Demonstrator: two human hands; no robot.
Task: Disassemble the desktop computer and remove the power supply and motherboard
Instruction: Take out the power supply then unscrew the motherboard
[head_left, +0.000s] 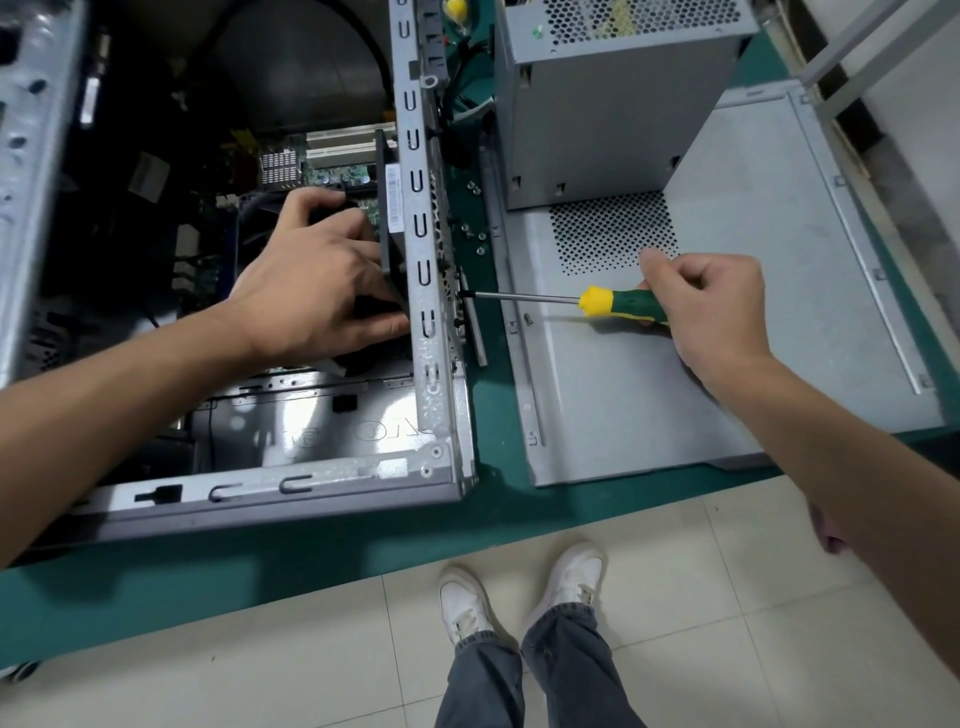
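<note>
The open grey computer case (426, 374) lies on the green bench, its rear wall facing right. Inside it, my left hand (317, 275) grips a black fan (389, 208) that sits against the inner side of that wall. The green motherboard (332, 166) shows beyond the hand. My right hand (711, 301) holds a green and yellow screwdriver (618, 304) level, and its tip touches the outer face of the rear wall. The grey power supply box (608, 104) stands outside the case, at the back on the removed side panel (727, 338).
Several loose screws (475, 228) lie on the green bench (311, 566) between the case and the side panel, and one more screw (529, 318) rests on the panel. A second yellow tool handle (456, 8) shows at the top. My feet stand on the tiled floor below the bench edge.
</note>
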